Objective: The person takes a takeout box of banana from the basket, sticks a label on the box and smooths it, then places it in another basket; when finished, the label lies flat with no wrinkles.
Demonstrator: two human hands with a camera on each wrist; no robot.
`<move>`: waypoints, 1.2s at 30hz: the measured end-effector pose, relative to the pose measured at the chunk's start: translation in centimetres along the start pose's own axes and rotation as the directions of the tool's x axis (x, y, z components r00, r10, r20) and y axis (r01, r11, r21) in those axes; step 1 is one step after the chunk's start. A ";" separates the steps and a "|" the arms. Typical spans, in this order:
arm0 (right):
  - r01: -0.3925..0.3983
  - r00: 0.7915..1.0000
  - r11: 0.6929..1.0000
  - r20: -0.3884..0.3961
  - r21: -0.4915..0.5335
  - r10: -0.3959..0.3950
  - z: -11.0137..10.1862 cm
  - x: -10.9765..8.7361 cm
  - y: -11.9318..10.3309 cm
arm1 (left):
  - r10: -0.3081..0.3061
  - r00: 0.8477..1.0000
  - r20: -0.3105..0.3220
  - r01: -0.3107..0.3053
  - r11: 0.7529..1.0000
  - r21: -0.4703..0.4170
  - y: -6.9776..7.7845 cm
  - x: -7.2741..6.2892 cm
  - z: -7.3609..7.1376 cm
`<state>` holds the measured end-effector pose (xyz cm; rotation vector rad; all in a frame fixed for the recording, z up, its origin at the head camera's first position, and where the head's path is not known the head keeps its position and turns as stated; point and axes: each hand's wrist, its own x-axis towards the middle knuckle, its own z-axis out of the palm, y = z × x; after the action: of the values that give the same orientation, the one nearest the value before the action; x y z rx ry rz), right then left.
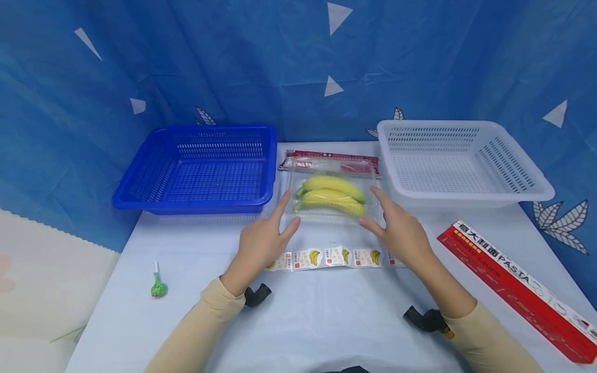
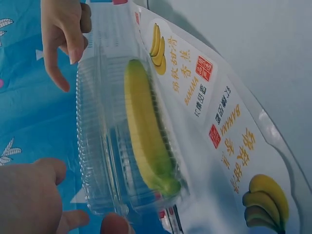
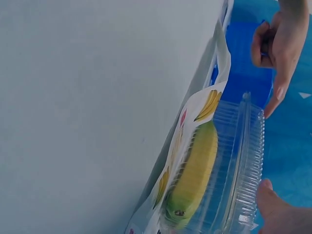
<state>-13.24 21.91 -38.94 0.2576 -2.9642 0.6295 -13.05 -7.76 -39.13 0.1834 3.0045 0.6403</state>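
Note:
Two yellow bananas, one (image 1: 333, 184) behind the other (image 1: 331, 197), lie inside a clear plastic box (image 1: 336, 215) with its lid down. Beside the left end of the box is my left hand (image 1: 261, 241), index finger and thumb extended toward its edge. My right hand (image 1: 404, 233) mirrors it at the right end, fingertips right at the box. In the wrist views each hand's other fingers bend loosely, with nothing held in them. Between the wrists and the box runs a strip of banana stickers (image 1: 333, 257), seen close up in the left wrist view, its left and right parts hidden by the hands.
A blue basket (image 1: 269, 191) stands back left, a white basket (image 1: 466, 199) back right. Behind the box lies a red packet (image 1: 298, 154). A green-wrapped lollipop (image 1: 158, 287) is at left; a long red pasta box (image 1: 517, 290) lies at right. A blue curtain (image 1: 289, 62) hangs behind.

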 end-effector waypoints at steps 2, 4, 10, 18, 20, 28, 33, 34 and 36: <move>0.003 1.000 1.000 0.007 0.008 -0.003 0.1 0.0 -0.1 | 0.000 1.000 0.005 0.000 1.000 0.007 -0.1 -0.1 0.0; 0.018 1.000 0.999 0.011 0.028 -0.018 0.1 -0.2 -0.2 | 0.002 1.000 0.007 -0.002 1.000 0.009 -0.2 -0.2 0.0; 0.206 0.973 0.973 0.086 0.105 -0.215 0.4 -0.8 -1.9 | -0.008 0.999 -0.038 0.008 1.000 0.007 -0.6 -0.9 -0.2; 0.439 0.851 0.889 0.255 0.134 -0.459 2.8 -0.9 -5.0 | -0.018 0.991 -0.136 0.015 1.000 -0.023 -2.0 -1.8 -0.3; 0.477 0.819 0.869 0.292 0.133 -0.494 3.6 -0.7 -5.8 | -0.013 0.989 -0.145 0.009 1.000 -0.027 -2.2 -1.9 -0.3; 0.512 0.768 0.848 0.369 0.137 -0.523 6.4 -0.1 -7.5 | 0.060 0.974 -0.220 -0.071 0.997 -0.041 -1.8 -2.0 -0.1; 0.435 0.777 0.882 0.418 0.183 -0.470 6.8 0.0 -7.7 | 0.110 0.960 -0.259 -0.122 0.992 -0.029 -1.8 -2.1 0.2; 0.418 0.776 0.887 0.430 0.198 -0.462 6.7 0.0 -7.8 | 0.119 0.956 -0.267 -0.132 0.991 -0.029 -1.7 -2.1 0.2; 0.378 0.775 0.894 0.445 0.241 -0.448 6.4 0.0 -7.7 | 0.138 0.948 -0.286 -0.154 0.987 -0.033 -1.7 -2.2 0.3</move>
<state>-12.19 12.32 -41.69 1.2253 -3.1369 0.8036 -11.02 -9.47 -39.98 0.3430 3.2640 0.8285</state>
